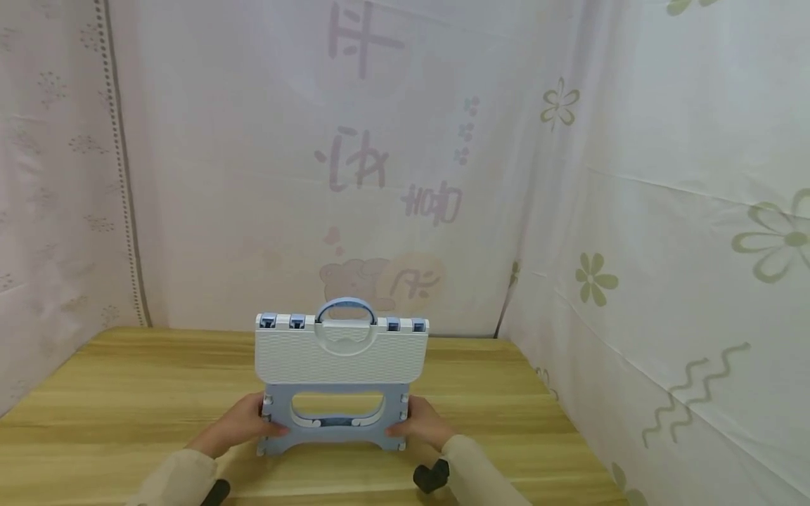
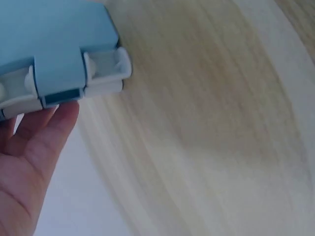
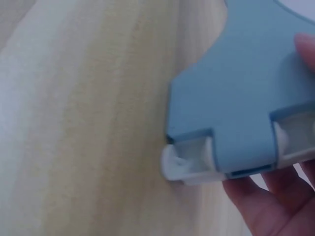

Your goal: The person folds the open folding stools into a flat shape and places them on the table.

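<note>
Stool [image 1: 342, 357], folding type, stands in front of the person at the middle of the table [image 1: 506, 393], held between both hands. Whether its lower corners touch the table cannot be determined.

Left hand [image 1: 243, 422]: clamped on the left side edge of the blue leg panel [image 1: 335, 434]; thumb on the front face, fingers at the edge. Right hand [image 1: 427, 422]: clamped on the right side edge of the same panel at a matching height; thumb on the front face, fingers around the edge.

Upper section: a white textured panel [image 1: 285, 358] above the leg panel. Four blue hinge blocks [image 1: 393, 324] sit in notches along its top edge, two on each side of the arched blue carry handle [image 1: 346, 303], which points upward.

Lower section: the leg panel is pierced by an elongated cutout, through which the table surface is visible. A dark blue bar [image 1: 335, 422] lies along the lower side of the cutout, with a white clip [image 1: 309, 422] at its left end and another at its right. Recesses in the panel's side edges contain white hinge pieces [image 3: 189, 164], seen close up in both wrist views.

Surroundings: beige sleeves [image 1: 481, 471] cover the forearms. A dark object [image 1: 432, 476] is at the right wrist and another at the left; their type is unclear. Printed cloth [image 1: 240, 140] hangs behind the table and along both sides.
</note>
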Demonstrator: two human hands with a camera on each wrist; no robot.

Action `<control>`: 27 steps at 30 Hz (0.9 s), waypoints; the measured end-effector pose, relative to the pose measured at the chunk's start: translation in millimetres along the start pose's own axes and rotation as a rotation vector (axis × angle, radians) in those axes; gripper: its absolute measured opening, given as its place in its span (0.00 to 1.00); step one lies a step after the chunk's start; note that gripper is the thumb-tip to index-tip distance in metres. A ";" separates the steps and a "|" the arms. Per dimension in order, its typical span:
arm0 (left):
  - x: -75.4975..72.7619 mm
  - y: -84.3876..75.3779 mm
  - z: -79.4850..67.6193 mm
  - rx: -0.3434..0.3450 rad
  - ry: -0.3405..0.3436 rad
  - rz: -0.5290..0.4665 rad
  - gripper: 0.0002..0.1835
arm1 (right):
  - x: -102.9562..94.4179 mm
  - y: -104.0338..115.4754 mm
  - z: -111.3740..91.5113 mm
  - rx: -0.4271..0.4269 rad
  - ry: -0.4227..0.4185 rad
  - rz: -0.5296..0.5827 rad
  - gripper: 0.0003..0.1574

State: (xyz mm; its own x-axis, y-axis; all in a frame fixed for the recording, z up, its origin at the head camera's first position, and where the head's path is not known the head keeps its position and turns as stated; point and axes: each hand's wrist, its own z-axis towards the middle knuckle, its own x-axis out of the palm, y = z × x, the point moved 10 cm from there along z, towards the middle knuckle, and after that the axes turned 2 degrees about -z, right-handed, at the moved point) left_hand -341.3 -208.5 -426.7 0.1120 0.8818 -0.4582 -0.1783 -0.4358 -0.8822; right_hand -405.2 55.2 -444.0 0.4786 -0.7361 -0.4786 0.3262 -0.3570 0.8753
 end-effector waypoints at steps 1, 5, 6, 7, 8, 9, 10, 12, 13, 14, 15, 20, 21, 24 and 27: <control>0.4 -1.1 -0.5 0.009 0.010 -0.006 0.30 | -0.5 0.6 0.3 0.001 0.002 -0.006 0.33; 3.0 -3.5 -2.2 0.023 0.056 -0.033 0.29 | -1.4 2.2 0.8 0.007 0.024 -0.033 0.34; 3.7 -3.7 -2.7 0.022 0.065 -0.041 0.29 | -1.0 2.1 0.7 0.010 0.034 -0.034 0.34; 4.4 -3.5 -3.2 0.017 0.072 -0.048 0.29 | -0.8 2.6 0.2 0.013 0.044 -0.034 0.34; 4.8 -3.0 -3.9 0.009 0.075 -0.052 0.29 | -0.5 3.0 -0.4 0.013 0.054 -0.033 0.34; 5.1 -2.3 -4.4 -0.002 0.074 -0.055 0.29 | -0.2 3.7 -1.0 0.014 0.064 -0.032 0.34; 5.4 -1.3 -5.0 -0.014 0.074 -0.057 0.28 | -0.2 4.9 -2.0 0.014 0.071 -0.033 0.34; 5.6 -0.1 -6.0 -0.032 0.070 -0.048 0.28 | -0.5 7.6 -3.7 0.013 0.086 -0.027 0.32; 5.7 1.1 -6.4 -0.041 0.068 -0.044 0.27 | -0.5 9.0 -4.5 0.010 0.092 -0.022 0.31; 5.9 1.7 -6.8 -0.047 0.067 -0.041 0.27 | -0.4 10.3 -5.3 0.006 0.100 -0.015 0.30; 6.0 2.4 -6.9 -0.052 0.066 -0.036 0.27 | -0.4 11.4 -5.9 0.002 0.106 -0.013 0.29; 7.8 3.4 -8.9 -0.067 0.080 -0.048 0.27 | 0.8 12.2 -7.5 -0.009 0.134 0.000 0.26; 8.5 3.3 -9.3 -0.068 0.087 -0.054 0.27 | 1.0 11.8 -7.6 -0.008 0.137 0.001 0.26; 10.1 2.4 -10.3 -0.071 0.108 -0.073 0.27 | 2.3 10.6 -8.5 -0.002 0.148 0.011 0.26; 11.2 2.4 -10.8 -0.081 0.128 -0.084 0.26 | 3.4 9.4 -9.5 0.016 0.158 0.025 0.25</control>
State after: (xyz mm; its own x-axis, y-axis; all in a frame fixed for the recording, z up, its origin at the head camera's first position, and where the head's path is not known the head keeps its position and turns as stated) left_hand -329.9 -201.6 -435.1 0.2473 0.8879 -0.3880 -0.0847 -0.3791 -0.9215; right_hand -392.8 54.8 -438.1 0.6089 -0.6460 -0.4604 0.2999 -0.3499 0.8875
